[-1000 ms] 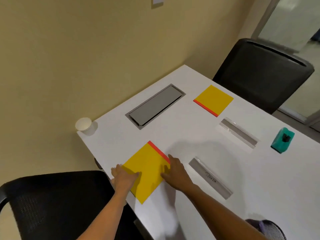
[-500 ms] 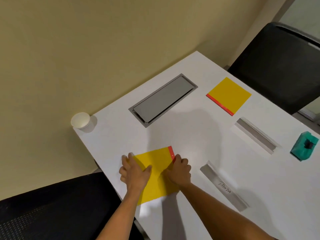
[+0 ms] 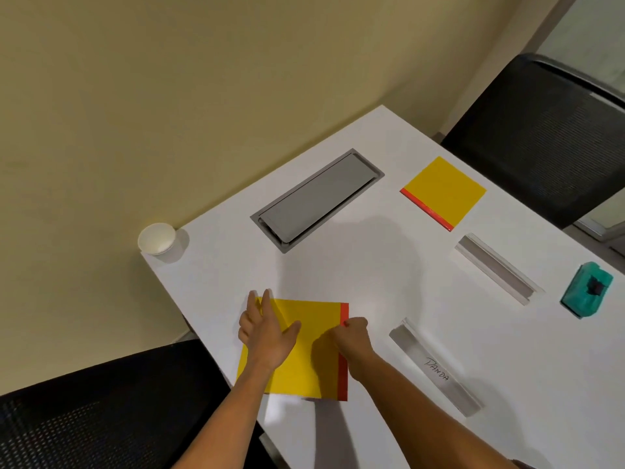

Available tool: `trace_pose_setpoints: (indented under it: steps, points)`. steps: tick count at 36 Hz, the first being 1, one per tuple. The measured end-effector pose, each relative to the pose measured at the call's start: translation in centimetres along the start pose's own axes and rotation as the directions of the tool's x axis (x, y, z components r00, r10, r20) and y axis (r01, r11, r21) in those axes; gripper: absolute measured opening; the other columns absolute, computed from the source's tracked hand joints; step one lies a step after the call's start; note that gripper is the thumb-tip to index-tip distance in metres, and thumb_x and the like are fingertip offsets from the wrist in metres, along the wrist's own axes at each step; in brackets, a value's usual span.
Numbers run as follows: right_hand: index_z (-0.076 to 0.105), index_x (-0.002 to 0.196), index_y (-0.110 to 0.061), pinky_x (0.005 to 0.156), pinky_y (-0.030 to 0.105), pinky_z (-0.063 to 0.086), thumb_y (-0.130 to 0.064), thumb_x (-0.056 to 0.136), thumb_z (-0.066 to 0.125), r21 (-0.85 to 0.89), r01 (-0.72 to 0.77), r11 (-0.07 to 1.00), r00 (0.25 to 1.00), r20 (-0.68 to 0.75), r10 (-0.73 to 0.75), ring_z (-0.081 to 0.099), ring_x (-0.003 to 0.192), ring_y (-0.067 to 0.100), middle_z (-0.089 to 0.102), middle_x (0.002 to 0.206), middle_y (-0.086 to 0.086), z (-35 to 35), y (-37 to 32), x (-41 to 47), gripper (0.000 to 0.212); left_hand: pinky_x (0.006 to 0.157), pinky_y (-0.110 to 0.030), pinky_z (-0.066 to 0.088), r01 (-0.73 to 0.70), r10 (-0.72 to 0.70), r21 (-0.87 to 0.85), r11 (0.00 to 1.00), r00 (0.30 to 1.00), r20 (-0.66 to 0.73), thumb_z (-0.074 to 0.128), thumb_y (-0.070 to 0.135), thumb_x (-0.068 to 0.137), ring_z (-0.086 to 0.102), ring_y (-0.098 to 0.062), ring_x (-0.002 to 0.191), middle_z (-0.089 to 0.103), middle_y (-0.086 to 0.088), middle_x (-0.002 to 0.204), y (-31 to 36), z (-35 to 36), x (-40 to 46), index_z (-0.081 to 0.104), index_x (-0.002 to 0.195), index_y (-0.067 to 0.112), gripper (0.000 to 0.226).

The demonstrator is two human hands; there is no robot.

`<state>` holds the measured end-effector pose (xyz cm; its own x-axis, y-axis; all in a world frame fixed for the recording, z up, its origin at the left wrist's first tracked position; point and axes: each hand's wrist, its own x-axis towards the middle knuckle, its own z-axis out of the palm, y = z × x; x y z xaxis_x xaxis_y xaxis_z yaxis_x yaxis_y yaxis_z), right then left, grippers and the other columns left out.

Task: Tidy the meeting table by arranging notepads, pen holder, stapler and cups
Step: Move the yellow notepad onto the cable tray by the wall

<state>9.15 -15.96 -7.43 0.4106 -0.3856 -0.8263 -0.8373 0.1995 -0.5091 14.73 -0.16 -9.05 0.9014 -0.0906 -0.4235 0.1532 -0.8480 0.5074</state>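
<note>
Lying under both hands, yellow notepad (image 3: 314, 333), left hand (image 3: 267, 333) flat, right hand (image 3: 351, 340) curled.

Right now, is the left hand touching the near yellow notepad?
Touching. The head view shows the left hand lying flat on the near yellow notepad, fingers spread over its left part.

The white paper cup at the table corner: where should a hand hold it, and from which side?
Grip the paper cup round its side wall, coming from the table side. It stands upright and open-topped at the very corner of the table, so a push outward would probably tip it off.
</note>
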Motion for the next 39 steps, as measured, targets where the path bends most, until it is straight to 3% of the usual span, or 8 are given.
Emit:
trace_pose_setpoints:
  steps: [10, 14, 17, 21, 25, 32, 37, 39]
  points:
    - [0.058, 0.126, -0.011, 0.075, 0.04, 0.056, 0.007, 0.094, 0.057, 0.4, 0.19, 0.897, 0.981, -0.041, -0.189, 0.065, 0.097, 0.028, 0.068, 0.11, 0.011, -1.8, -1.6, -2.6, 0.037, 0.12, -0.054, 0.015, -0.082, 0.024, -0.332, 0.94, 0.984, -0.177, 0.071, 0.032, 0.089, 0.005, -0.028, 0.15, 0.008, -0.004, 0.165, 2.6, -1.9, 0.4, 0.029, 0.154, 0.021, 0.078]
    - [0.062, 0.113, -0.012, 0.085, 0.045, 0.057, 0.008, 0.096, 0.055, 0.656, 0.198, 0.729, 0.977, -0.071, -0.201, 0.065, 0.099, 0.031, 0.069, 0.111, 0.015, -1.5, -2.7, -3.2, 0.027, 0.117, -0.056, 0.017, 0.019, -0.241, -0.493, 0.87, 0.888, -0.391, 0.081, 0.033, 0.079, 0.011, -0.031, 0.148, 0.005, -0.004, 0.164, 6.2, -2.5, -1.5, 0.023, 0.153, 0.019, 0.094]
    - [0.063, 0.12, -0.01, 0.08, 0.04, 0.06, 0.012, 0.096, 0.055, 0.809, 0.161, 0.566, 0.976, -0.047, -0.211, 0.068, 0.098, 0.031, 0.071, 0.11, 0.013, -0.8, -3.6, -3.5, 0.033, 0.11, -0.053, 0.035, 0.156, -0.447, -0.804, 0.574, 0.882, -0.148, 0.084, 0.028, 0.078, 0.03, -0.032, 0.14, 0.017, -0.005, 0.159, 8.3, -2.1, -3.1, 0.018, 0.152, 0.018, 0.1]
    - [0.063, 0.122, -0.006, 0.072, 0.039, 0.064, 0.01, 0.095, 0.055, 0.918, 0.052, 0.393, 0.974, 0.041, -0.224, 0.07, 0.102, 0.035, 0.073, 0.113, 0.018, 0.1, -4.4, -4.1, 0.032, 0.093, -0.043, 0.054, 0.226, -0.158, -0.974, 0.007, 0.962, 0.222, 0.067, 0.008, 0.093, 0.069, -0.027, 0.106, 0.068, -0.015, 0.125, 9.8, -1.3, -4.2, 0.057, 0.128, 0.01, 0.036]
    - [0.063, 0.124, -0.007, 0.09, 0.047, 0.059, 0.007, 0.094, 0.06, 0.91, 0.045, 0.411, 0.957, 0.078, -0.278, 0.069, 0.11, 0.04, 0.072, 0.119, 0.02, 0.8, -4.2, -4.2, 0.034, 0.077, -0.036, 0.06, 0.212, -0.137, -0.97, -0.122, 0.964, 0.227, 0.057, 0.002, 0.098, 0.073, -0.027, 0.1, 0.072, -0.011, 0.117, 10.3, -1.3, -3.8, 0.058, 0.13, 0.014, 0.035]
    - [0.059, 0.12, -0.034, 0.096, 0.027, 0.052, -0.02, 0.096, 0.067, -0.01, 0.519, 0.854, 0.855, -0.003, -0.519, 0.065, 0.119, 0.016, 0.068, 0.129, -0.005, -0.6, -1.0, -1.9, 0.029, 0.078, -0.039, 0.057, 0.129, -0.253, -0.992, -0.003, 0.959, 0.125, 0.05, -0.003, 0.1, 0.067, -0.028, 0.103, 0.065, -0.011, 0.125, 9.3, -2.9, 0.7, 0.054, 0.135, 0.016, 0.04]
    - [0.028, 0.157, -0.008, 0.123, 0.054, 0.023, -0.043, 0.091, 0.07, -0.856, 0.46, 0.238, 0.709, 0.193, -0.678, 0.01, 0.153, 0.043, 0.026, 0.163, 0.022, -2.2, 2.2, 2.7, 0.087, 0.062, -0.031, 0.058, 0.114, -0.284, -0.968, 0.225, 0.958, 0.047, 0.052, -0.001, 0.099, 0.068, -0.022, 0.088, 0.069, -0.009, 0.115, 8.1, -4.6, 5.3, 0.058, 0.125, 0.022, 0.035]
    - [0.003, 0.16, -0.009, 0.124, 0.06, 0.008, -0.059, 0.087, 0.065, -0.9, 0.378, 0.217, 0.807, 0.205, -0.554, -0.009, 0.151, 0.051, -0.002, 0.166, 0.027, -2.5, 1.7, 3.8, 0.108, 0.075, -0.038, 0.061, 0.099, -0.258, -0.944, 0.314, 0.966, 0.016, 0.053, 0.002, 0.099, 0.068, -0.026, 0.096, 0.07, -0.009, 0.117, 7.9, -5.2, 7.0, 0.059, 0.12, 0.025, 0.031]
